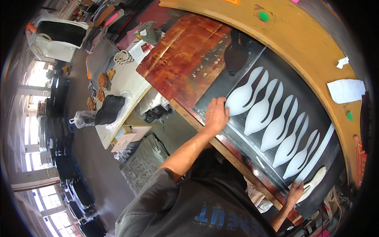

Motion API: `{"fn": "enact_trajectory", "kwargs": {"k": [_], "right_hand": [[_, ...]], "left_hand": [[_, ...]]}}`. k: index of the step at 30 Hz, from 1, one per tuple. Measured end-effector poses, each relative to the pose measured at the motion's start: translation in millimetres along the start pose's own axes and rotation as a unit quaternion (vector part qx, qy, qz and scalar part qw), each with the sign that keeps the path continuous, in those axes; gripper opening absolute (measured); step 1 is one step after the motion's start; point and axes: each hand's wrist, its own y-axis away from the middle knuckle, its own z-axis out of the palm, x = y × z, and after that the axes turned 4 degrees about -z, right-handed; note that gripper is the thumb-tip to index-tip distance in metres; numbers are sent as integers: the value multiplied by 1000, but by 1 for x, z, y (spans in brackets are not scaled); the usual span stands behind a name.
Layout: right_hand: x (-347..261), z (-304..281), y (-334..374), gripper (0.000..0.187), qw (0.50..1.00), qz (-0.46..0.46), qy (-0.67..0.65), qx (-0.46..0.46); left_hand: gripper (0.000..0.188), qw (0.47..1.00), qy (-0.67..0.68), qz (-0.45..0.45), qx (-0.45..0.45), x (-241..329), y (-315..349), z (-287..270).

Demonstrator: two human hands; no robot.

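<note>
A flat black panel point(256, 136) lies on the work surface and carries a row of several white two-pronged, spoon-shaped pieces point(270, 112). They shrink in size from left to right. My left hand point(216, 115) is closed at the panel's near left corner, its fingertips beside the largest white shape. At the near right corner, my right hand point(295, 192) is closed on the panel's edge, by the lower end of a long white strip point(318, 152). Just right of that hand lies an off-white two-pronged piece point(314, 183). My palms hide how the edge is held.
A curved yellow machine beam point(292, 43) spans the far side, with a green button point(263, 16). To the left are a stained reddish board point(177, 51) and a pale table point(138, 93) bearing black stacked sheets point(110, 110). A wooden rail point(237, 160) runs along my side.
</note>
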Motion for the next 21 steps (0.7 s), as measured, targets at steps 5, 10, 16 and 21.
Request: {"fn": "enact_trajectory", "kwargs": {"k": [5,10,16,21], "right_hand": [[-7,1,9,50,999,-36,8,-25],[-35,12,13,75,892,260,-369,-2],[-55,11,18,25,889,183,-419,-3],[-35,-20,78,19,852,155,-500,-31]], "left_hand": [[36,998,-67,20,5,-1,-18,-2],[36,993,-93,65,13,-4,-15,-11],[21,993,-58,105,13,-8,-23,-15],[35,997,2,58,-60,-11,5,-63]]}}
